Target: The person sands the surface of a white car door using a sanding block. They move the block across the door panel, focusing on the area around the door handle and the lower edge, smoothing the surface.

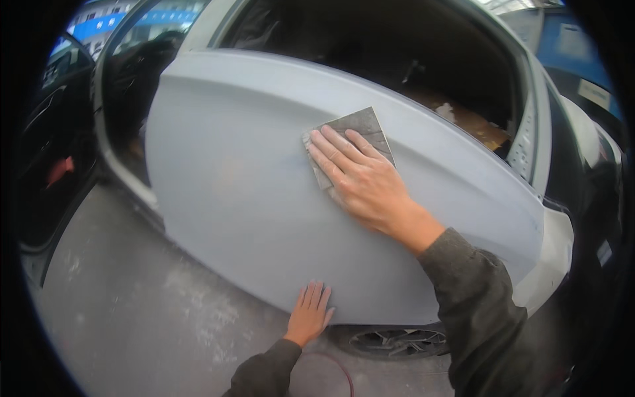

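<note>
A grey, primer-coated car door panel [231, 192] fills the middle of the view. My right hand [367, 178] lies over a square grey sheet of sandpaper [367, 124] and holds it flat against the upper part of the door, below the window opening. Its fingers stretch toward the upper left, and the thumb is mostly hidden. Near the door's lower edge, my left hand [309, 314] rests flat on the same panel, its fingers extended and slightly apart, with nothing in it. Dusty white residue shows on the fingers of both hands.
At the left stands an open front door [59, 126] with a dark inner side. Under the panel's lower edge a wheel [400, 342] shows, and a thin red hose [340, 367] lies on the dusty floor [139, 298]. The window opening [370, 53] looks into a dark cabin.
</note>
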{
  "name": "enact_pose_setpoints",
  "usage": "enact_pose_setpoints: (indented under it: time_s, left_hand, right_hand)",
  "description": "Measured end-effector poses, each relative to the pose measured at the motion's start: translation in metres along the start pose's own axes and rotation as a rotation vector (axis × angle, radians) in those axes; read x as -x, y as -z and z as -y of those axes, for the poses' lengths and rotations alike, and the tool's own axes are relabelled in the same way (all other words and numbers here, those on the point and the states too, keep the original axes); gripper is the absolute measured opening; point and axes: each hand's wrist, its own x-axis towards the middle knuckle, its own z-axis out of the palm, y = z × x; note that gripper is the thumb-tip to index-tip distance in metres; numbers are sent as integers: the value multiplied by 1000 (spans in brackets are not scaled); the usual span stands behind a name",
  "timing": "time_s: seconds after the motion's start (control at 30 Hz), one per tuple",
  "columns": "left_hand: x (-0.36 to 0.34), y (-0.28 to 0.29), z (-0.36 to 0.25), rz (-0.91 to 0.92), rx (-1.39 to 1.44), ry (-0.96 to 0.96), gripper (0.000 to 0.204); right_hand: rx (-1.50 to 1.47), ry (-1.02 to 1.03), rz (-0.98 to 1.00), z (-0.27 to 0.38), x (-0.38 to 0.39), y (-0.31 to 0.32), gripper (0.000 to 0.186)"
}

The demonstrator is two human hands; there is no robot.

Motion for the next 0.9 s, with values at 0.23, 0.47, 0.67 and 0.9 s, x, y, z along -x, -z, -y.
enact_pose_setpoints:
  time_s: [0.23,0.47,0.67,0.9]
  left_hand:
    - [42,111,-63,150,350,475,69]
    - [128,222,-123,160,446,909,65]
    - [133,236,-124,108,411,965,61]
    - [107,303,-50,82,519,973,55]
  right_hand:
    - [-106,67,166,-44,89,67,58]
    - [-107,5,336,-65,164,94,58]
    - [-101,15,280,-26,20,56,61]
    - [-168,-8,200,27,-102,12,64]
